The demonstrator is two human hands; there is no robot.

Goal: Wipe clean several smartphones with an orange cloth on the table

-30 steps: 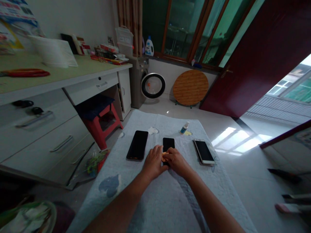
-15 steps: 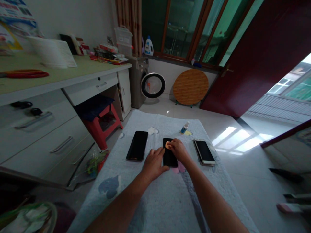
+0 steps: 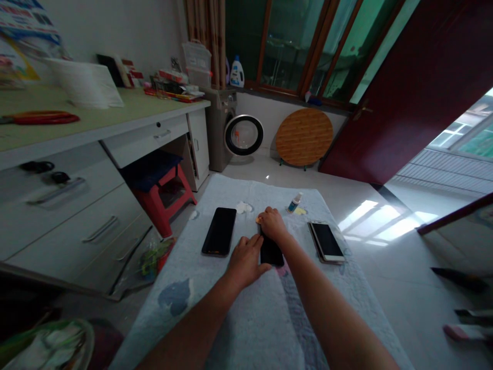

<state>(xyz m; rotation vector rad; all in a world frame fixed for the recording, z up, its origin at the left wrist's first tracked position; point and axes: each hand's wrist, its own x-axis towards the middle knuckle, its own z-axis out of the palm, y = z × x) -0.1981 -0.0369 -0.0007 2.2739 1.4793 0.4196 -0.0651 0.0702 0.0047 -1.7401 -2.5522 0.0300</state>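
Observation:
A black phone [image 3: 271, 253] lies flat on the cloth-covered table [image 3: 254, 318] in front of me. My left hand [image 3: 246, 259] rests along its left and lower edges, fingers stretched out and thumb apart. Over the phone's upper end, my right hand [image 3: 271, 224] is closed on a small orange cloth [image 3: 259, 220]; only a bit of it shows past the fingers. Another, larger black phone [image 3: 219, 231] lies to the left. On the right, a white-framed phone [image 3: 327, 241] sits on top of another flat device. A small spray bottle [image 3: 295, 202] stands behind my right hand.
A white desk [image 3: 100, 133] with drawers runs along the left, with a red stool [image 3: 164, 198] under it. Farther back are a washing machine [image 3: 219, 128] with its door open, a round wooden tabletop [image 3: 304, 136] and a dark red door [image 3: 389, 103].
My right hand has slid the orange cloth up and slightly left to the phone's far end, covering more of the cloth. The left hand stays at the phone's edge.

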